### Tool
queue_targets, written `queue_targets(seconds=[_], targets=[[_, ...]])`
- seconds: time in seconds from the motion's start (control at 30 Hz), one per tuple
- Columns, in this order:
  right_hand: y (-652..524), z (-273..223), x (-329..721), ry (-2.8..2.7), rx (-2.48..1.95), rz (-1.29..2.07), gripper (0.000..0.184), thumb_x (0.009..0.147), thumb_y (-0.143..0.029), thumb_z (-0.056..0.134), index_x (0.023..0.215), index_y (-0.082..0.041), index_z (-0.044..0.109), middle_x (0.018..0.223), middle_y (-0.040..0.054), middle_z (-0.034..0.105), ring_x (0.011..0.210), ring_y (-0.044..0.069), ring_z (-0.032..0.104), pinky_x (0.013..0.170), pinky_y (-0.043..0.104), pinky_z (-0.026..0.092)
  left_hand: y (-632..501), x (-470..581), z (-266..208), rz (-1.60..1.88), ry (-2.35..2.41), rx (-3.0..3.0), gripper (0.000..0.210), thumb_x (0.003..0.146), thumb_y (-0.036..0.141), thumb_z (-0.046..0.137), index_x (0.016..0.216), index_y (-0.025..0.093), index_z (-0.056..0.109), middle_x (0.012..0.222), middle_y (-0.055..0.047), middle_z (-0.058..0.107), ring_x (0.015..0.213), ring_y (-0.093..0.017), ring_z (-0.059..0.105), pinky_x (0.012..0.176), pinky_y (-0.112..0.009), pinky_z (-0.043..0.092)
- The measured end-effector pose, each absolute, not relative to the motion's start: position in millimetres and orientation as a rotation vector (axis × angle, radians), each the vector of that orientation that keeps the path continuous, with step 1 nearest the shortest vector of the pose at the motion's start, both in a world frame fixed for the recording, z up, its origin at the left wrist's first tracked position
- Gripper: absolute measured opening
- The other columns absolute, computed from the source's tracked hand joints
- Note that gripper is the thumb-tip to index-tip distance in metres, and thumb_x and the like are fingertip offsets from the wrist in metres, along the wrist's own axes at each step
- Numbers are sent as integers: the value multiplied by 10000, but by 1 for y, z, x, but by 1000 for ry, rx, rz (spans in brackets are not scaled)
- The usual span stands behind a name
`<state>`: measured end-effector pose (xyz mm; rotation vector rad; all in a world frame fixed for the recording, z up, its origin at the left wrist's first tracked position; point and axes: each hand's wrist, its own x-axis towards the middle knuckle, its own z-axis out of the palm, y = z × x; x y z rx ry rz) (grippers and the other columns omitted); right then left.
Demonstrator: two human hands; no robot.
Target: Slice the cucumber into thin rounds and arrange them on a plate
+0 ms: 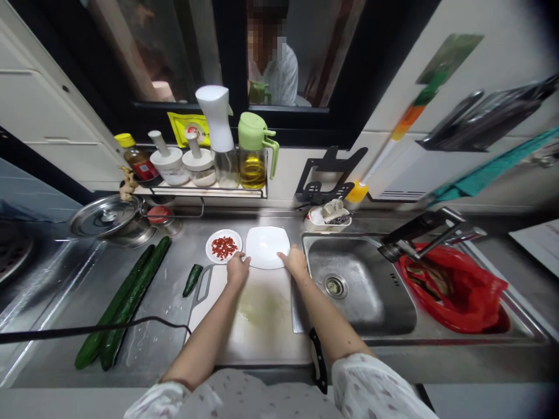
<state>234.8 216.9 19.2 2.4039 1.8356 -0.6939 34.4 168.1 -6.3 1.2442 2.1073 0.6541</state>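
A white, rounded-square plate (267, 247) lies flat at the far side of the cutting board. My right hand (294, 260) grips its right edge, thumb over the rim and the other fingers largely hidden. At its lower left edge is my left hand (238, 269), thumb against the rim and fingers curled close to a small round plate (210, 256) of chopped red pieces (224, 247). Below my arms, the white cutting board (257, 334) carries a wet greenish patch. A black-handled knife (318, 361) lies at the board's right side.
Two long cucumbers (126, 308) and a short cucumber piece (192, 280) lie left. Condiments and a green-topped oil bottle (253, 151) stand on a rack behind. To the right are the steel sink (362, 291), a faucet (419, 230) and a red plastic bag (463, 291).
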Motion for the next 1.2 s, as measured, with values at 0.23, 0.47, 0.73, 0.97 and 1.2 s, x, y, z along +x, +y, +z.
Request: queue_targets(seconds=[0.23, 0.47, 0.73, 0.97, 1.2], targets=[[189, 40, 254, 1932, 2431, -609, 657, 844, -621, 391, 1307, -155, 397, 1024, 150, 655, 966, 262, 617, 750, 310, 422, 120, 27, 1, 797, 2085, 1319, 269, 816, 361, 519, 997, 195, 629, 601, 4, 596, 607, -158, 575, 612, -241, 381], [120, 39, 315, 2043, 2462, -599, 407, 843, -506, 412, 1003, -181, 597, 740, 54, 651, 709, 195, 609, 585, 252, 339, 82, -32, 4, 1008, 2276, 1337, 257, 831, 330, 468, 972, 197, 636, 735, -19, 611, 692, -153, 570, 674, -250, 402], [53, 38, 338, 2031, 2293, -862, 303, 742, -510, 512, 856, -230, 537, 655, 9, 615, 638, 190, 590, 560, 252, 338, 76, -98, 7, 784, 2512, 1362, 291, 818, 307, 502, 1066, 214, 622, 1050, -90, 586, 1008, -242, 539, 918, -361, 397], [25, 36, 322, 1925, 2202, -911, 340, 720, -466, 565, 946, -228, 477, 799, 30, 665, 739, 203, 630, 551, 244, 328, 79, -107, 5, 492, 2451, 1360, 442, 810, 363, 540, 1227, 217, 511, 1165, -123, 568, 1104, -288, 520, 898, -411, 399], [20, 42, 313, 1875, 2209, -810, 435, 733, -518, 551, 1024, -209, 460, 901, 74, 676, 858, 245, 647, 586, 265, 363, 86, -104, 5, 395, 2440, 1345, 460, 815, 383, 542, 1245, 228, 489, 1213, -142, 571, 1129, -300, 528, 892, -426, 400]])
